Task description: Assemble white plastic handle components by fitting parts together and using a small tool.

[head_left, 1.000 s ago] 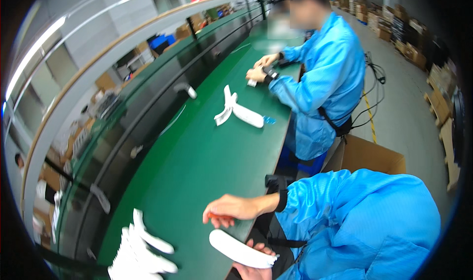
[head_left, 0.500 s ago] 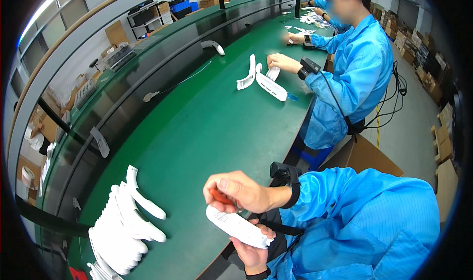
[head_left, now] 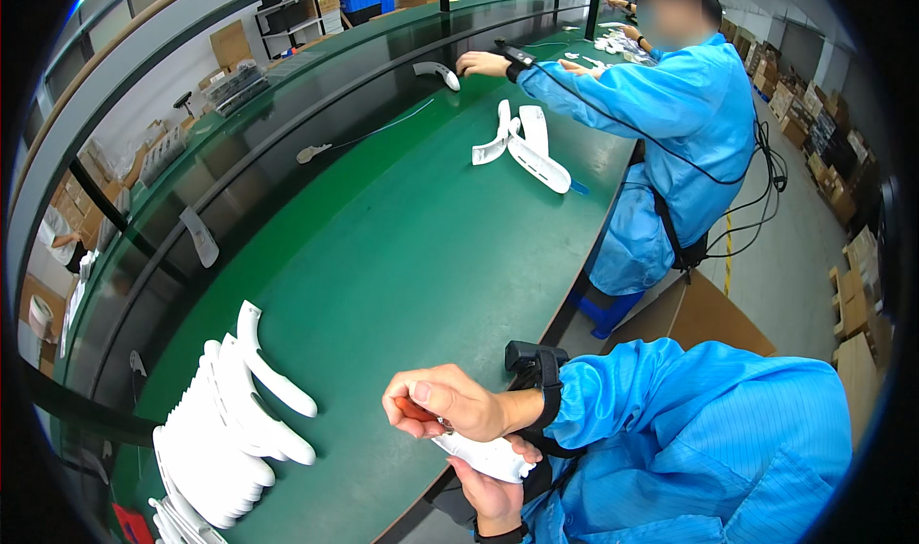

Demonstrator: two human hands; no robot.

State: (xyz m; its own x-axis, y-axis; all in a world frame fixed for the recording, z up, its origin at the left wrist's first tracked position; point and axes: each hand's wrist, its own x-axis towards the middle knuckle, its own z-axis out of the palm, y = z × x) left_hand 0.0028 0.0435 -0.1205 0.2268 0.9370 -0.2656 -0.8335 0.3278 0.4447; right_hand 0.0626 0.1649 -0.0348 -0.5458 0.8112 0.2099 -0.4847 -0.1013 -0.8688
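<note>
My right hand point(head_left: 448, 405) is closed around a small red-handled tool point(head_left: 416, 412), its tip down on a white curved plastic part point(head_left: 486, 458). My left hand point(head_left: 490, 494) grips that part from below, at the near edge of the green bench point(head_left: 412, 247). A black band point(head_left: 538, 377) sits on my right wrist, and both arms are in blue sleeves. The tool's tip is hidden between hand and part.
A stack of several white curved parts point(head_left: 230, 420) lies on the bench to the left of my hands. Farther along, a co-worker in a blue coat point(head_left: 670, 113) reaches over the bench, with white parts point(head_left: 522, 142) beside them. A cardboard box point(head_left: 704, 314) stands on the floor at right.
My right hand has left the bench top and come onto the white part with the red tool. The view has swung, and both hands now sit closer together.
</note>
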